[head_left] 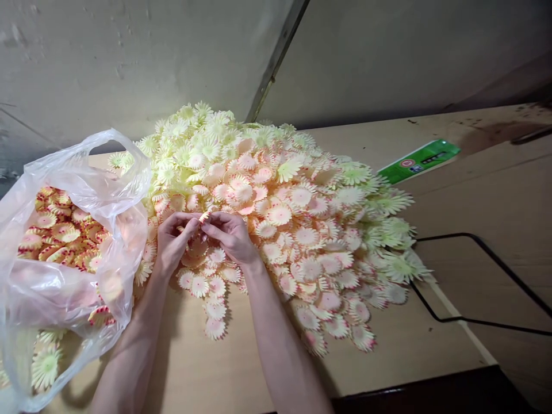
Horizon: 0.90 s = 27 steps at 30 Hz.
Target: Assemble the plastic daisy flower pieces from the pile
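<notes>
A small cream flower piece (204, 217) with red-tipped petals is pinched between my left hand (175, 237) and my right hand (230, 233). The fingertips of both hands meet around it, thumbs toward me. Behind and beneath the hands spreads a large heap of flower pieces (302, 236), pink-centred with red tips in the middle and pale green-yellow toward the back and right. To the left of my left hand stands an open clear plastic bag (47, 287) holding many red-edged flower pieces (64, 233).
The wooden table (202, 374) carries everything. A green packet (420, 161) lies behind the heap at the right, and a black wire frame (487, 247) sits at the right edge. A grey wall (172, 52) rises behind. Loose pale green flowers (45, 367) lie at the lower left.
</notes>
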{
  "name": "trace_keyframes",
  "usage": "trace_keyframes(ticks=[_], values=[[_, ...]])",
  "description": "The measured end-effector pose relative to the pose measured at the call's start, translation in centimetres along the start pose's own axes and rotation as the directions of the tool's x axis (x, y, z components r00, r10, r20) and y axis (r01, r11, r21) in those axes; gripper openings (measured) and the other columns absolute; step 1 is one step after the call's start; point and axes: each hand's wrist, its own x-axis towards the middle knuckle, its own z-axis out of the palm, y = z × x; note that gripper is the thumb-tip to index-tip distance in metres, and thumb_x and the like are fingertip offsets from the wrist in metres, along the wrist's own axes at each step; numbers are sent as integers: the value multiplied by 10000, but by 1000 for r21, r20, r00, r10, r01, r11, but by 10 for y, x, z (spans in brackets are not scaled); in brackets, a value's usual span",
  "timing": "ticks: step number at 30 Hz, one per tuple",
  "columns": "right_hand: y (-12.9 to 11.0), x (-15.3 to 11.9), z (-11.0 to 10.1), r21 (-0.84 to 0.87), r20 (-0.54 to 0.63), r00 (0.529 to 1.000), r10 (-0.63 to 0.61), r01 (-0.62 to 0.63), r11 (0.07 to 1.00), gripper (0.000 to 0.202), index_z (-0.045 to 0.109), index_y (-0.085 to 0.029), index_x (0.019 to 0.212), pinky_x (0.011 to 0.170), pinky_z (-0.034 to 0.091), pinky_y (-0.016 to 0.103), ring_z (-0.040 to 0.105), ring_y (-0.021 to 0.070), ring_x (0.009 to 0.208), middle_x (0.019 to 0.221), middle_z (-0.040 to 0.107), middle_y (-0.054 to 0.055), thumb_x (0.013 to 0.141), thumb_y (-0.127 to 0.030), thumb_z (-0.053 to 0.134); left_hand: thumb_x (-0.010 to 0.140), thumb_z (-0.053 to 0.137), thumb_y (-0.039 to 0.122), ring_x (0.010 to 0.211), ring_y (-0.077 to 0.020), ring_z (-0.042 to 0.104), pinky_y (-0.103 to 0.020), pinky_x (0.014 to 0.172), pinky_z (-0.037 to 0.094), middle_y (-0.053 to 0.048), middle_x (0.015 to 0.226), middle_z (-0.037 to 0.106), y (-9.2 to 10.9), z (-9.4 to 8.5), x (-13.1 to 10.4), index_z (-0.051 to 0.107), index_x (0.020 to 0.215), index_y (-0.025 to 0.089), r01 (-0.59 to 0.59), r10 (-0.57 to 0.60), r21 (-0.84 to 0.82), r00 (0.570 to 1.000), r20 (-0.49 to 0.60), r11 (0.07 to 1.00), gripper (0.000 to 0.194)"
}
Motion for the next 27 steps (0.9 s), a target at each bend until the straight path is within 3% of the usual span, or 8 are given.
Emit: trace_keyframes(ticks=[3, 9, 18, 23, 27], values=[[0, 0, -1, 6, 4, 1000, 26, -26, 1000, 282, 750, -206, 879, 710, 546, 253, 625, 126, 727, 830, 701, 0, 755, -433, 861, 865, 758, 461, 712, -131, 663, -219, 601, 470, -61, 914, 798, 3, 2, 0, 784, 930, 190, -18, 20, 60, 999, -25, 998, 280], [-4, -2, -2, -48, 148, 989, 11, -3, 999, 260, 711, -239, 978, 1007, 497, 287, 630, 164, 1006, 1037, 698, 23, 852, -457, 778, 890, 722, 448, 872, -176, 713, -265, 757, 524, -75, 978, 791, 1, 6, -1, 715, 861, 189, -68, 74, 85, 996, -59, 994, 261], [-6, -5, -7, -127, 230, 971, 65, -36, 991, 264, 623, -231, 887, 805, 469, 240, 489, 139, 823, 865, 524, -9, 882, -464, 745, 915, 665, 528, 848, -156, 645, -260, 775, 499, -56, 992, 719, 2, 8, -1, 633, 864, 204, -57, 59, 55, 998, -31, 997, 329], [-16, -9, -6, -121, 325, 944, 48, -9, 993, 243, 636, -219, 867, 773, 446, 255, 506, 141, 821, 898, 540, 7, 888, -434, 750, 884, 662, 630, 578, -107, 487, -238, 542, 422, 22, 707, 563, -3, 2, 1, 613, 861, 215, 70, -74, -74, 996, -42, 995, 418], [-20, -13, -8, -66, 396, 918, 34, -8, 998, 292, 645, -210, 817, 782, 473, 293, 533, 151, 798, 867, 579, 22, 848, -465, 783, 832, 705, 667, 534, -99, 476, -246, 507, 418, 32, 668, 545, -10, -1, 4, 591, 823, 219, 119, -129, -175, 991, -47, 977, 462]])
